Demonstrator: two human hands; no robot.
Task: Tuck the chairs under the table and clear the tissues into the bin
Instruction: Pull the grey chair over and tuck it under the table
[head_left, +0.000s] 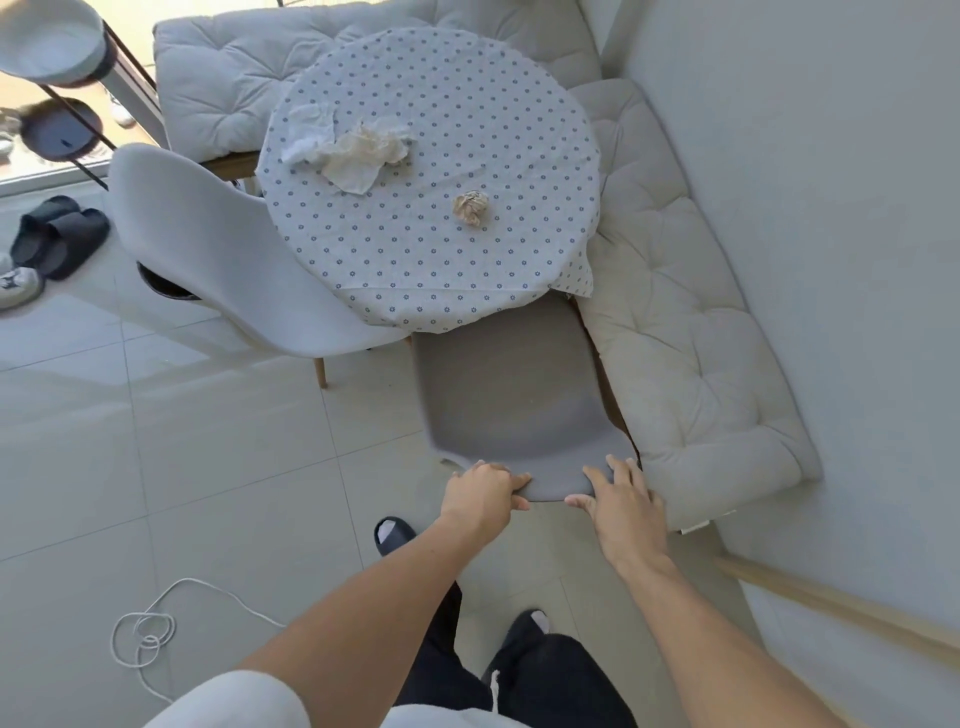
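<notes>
A round table (524, 156) with a dotted cloth stands ahead of me. On it lie a white tissue (306, 137), a cream crumpled tissue (366, 150) and a small balled tissue (471, 207). A grey chair (511, 395) sits at the table's near edge, its seat partly under the cloth. My left hand (483, 493) grips the top of its backrest. My right hand (626, 501) rests on the backrest's right corner with fingers spread. A white chair (218, 249) stands at the table's left, angled, its seat part under the cloth. No bin is identifiable.
A cushioned corner bench (691, 338) wraps the table's far and right sides. Dark slippers (57, 239) and a shoe lie on the floor at left. A white cord (150, 631) is coiled on the tiles near my feet. A dark round object (166, 286) shows behind the white chair.
</notes>
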